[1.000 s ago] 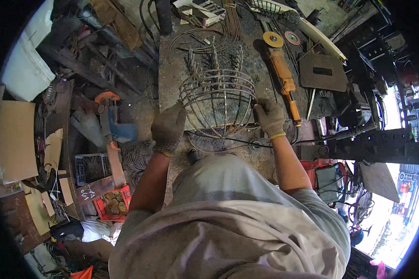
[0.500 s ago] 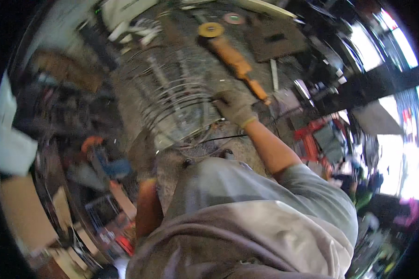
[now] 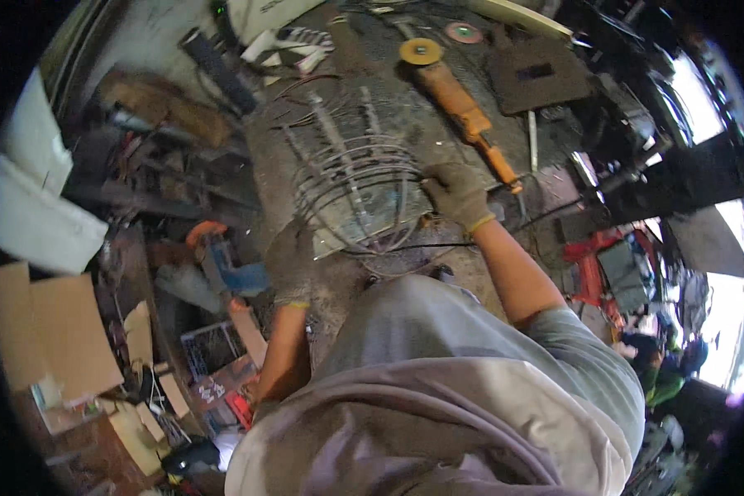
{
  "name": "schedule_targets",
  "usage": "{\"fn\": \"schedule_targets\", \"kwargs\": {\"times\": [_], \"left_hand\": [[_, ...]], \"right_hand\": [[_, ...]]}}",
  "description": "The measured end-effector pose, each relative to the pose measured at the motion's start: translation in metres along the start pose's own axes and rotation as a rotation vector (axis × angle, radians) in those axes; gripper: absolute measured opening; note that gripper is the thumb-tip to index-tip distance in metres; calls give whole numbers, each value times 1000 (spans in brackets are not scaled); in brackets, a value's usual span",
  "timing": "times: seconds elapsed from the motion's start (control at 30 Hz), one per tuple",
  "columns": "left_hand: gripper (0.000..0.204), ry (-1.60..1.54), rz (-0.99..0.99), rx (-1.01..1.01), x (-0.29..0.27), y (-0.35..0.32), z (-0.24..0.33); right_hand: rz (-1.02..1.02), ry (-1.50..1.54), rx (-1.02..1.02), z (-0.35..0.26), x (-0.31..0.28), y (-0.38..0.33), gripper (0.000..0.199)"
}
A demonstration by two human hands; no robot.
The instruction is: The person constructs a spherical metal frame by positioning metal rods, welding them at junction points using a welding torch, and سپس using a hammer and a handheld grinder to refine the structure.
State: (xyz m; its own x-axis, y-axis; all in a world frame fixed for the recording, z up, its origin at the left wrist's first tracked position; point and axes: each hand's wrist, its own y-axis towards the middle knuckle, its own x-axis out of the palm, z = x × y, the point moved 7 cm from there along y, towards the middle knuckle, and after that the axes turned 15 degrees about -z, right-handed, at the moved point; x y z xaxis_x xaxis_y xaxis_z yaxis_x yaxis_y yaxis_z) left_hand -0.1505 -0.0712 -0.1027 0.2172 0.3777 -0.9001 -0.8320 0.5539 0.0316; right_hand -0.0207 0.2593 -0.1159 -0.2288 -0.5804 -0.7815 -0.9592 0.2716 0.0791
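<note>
The left forearm [image 3: 289, 351] points nearly straight ahead, with the gloved left hand [image 3: 291, 258] nearer the body, its fingers blurred; the right forearm [image 3: 517, 273] slants forward and inward, and the gloved right hand [image 3: 457, 195] reaches farther out, fingers curled toward the left

Our view swung, so the wire frame [image 3: 364, 174] and orange grinder [image 3: 461, 103] sat further left; our left forearm [image 3: 288, 351] now hid most of the red basket [image 3: 239, 409].

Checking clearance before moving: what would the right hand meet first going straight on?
The curved wire frame: its right edge lies at the right hand, perhaps already touching; blur and depth leave any gap unclear.
</note>
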Motion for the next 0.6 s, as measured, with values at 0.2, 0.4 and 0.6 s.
{"fn": "schedule_targets", "kwargs": {"times": [0.2, 0.4, 0.6], "left_hand": [[33, -115, 25, 5, 3, -11, -10], [38, -21, 148, 56, -48, -21, 11], [38, -528, 159, -236, -121, 57, -22]], "right_hand": [[-51, -35, 9, -7, 4, 4, 30], [108, 199, -128, -2, -4, -2, 33], [103, 32, -118, 10, -2, -1, 34]]}}
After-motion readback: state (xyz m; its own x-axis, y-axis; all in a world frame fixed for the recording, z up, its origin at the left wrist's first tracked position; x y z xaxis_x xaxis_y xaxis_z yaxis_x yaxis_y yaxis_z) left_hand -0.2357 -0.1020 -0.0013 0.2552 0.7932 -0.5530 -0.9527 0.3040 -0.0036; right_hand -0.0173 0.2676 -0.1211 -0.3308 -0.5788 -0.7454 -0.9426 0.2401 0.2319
